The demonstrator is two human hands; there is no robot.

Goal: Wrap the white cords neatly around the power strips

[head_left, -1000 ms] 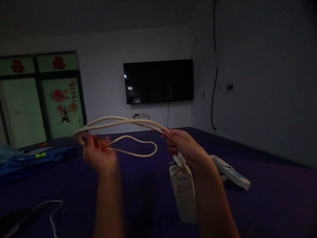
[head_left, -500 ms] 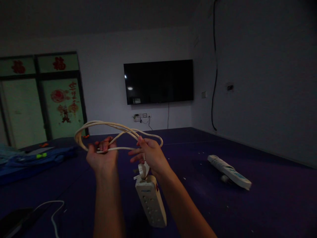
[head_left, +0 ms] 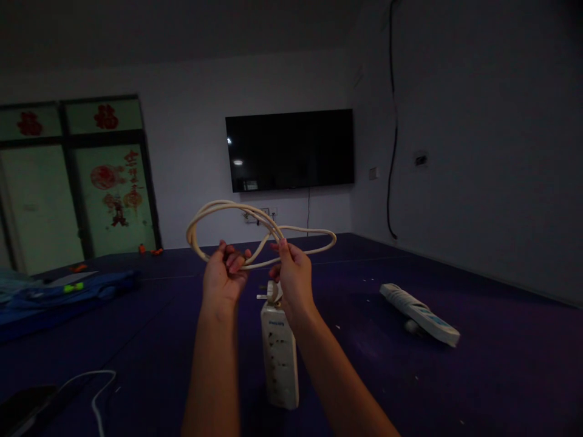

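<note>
A cream power cord point(head_left: 218, 205), gathered in loose loops, stretches between my two hands. My left hand point(head_left: 226, 273) grips the lower left of the loops, palm up with its fingers curled. My right hand point(head_left: 294, 270) pinches the strands on the right side between thumb and fingers, and one loop sticks out beyond it. Below the right hand, a white power strip point(head_left: 281, 358) hangs or stands upright, its socket face toward me. The cord's plug point(head_left: 272, 292) is at the strip's top end, its prongs pointing left.
Another white power strip point(head_left: 421, 315), wrapped in its cord, lies on the purple floor point(head_left: 364, 388) to the right. Blue cloth point(head_left: 91, 288) lies at the left. A thin white cable point(head_left: 98, 394) runs near a dark object at lower left. A television point(head_left: 290, 150) hangs ahead.
Both hands have moved right with the looped cord, the left hand the most, so they are closer together. The power strip has swung from tilted to nearly upright.
</note>
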